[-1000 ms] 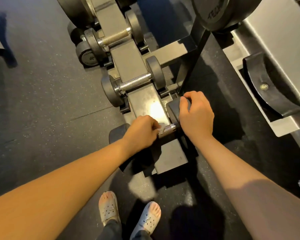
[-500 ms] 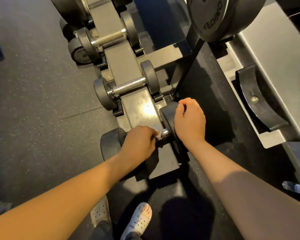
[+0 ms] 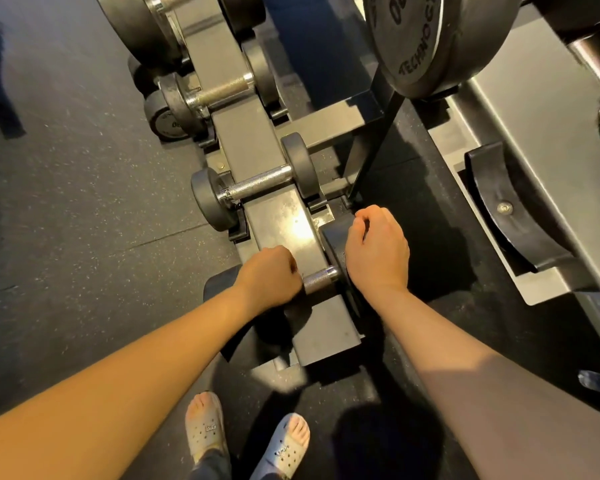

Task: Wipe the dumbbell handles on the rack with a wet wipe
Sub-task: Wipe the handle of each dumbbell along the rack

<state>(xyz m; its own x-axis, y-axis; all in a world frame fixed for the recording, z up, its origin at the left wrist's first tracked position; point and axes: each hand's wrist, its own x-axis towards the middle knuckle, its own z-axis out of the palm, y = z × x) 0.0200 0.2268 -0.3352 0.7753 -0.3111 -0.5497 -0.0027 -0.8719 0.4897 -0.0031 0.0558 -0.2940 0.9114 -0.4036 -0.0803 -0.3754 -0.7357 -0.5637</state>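
The nearest dumbbell lies across the grey rack (image 3: 274,216), its knurled metal handle (image 3: 321,279) bare on the right half. My left hand (image 3: 269,275) grips the left half of that handle. The wet wipe is hidden inside the fist. My right hand (image 3: 378,251) lies on the dumbbell's black right head (image 3: 331,237), fingers curled over its far edge. The left head (image 3: 217,284) shows partly under my left wrist. Farther up the rack sit a second dumbbell (image 3: 260,183) and a third dumbbell (image 3: 222,91), handles uncovered.
A large black weight plate (image 3: 430,39) hangs at upper right above a grey machine frame (image 3: 534,133) with a black curved pad. A dumbbell stands on the dark rubber floor (image 3: 66,202) at the rack's left. My feet in clogs (image 3: 205,427) stand close below the rack.
My left hand has slid left along the handle, baring more metal near the right head. The wipe's white edge no longer shows. My right hand stays on the head.
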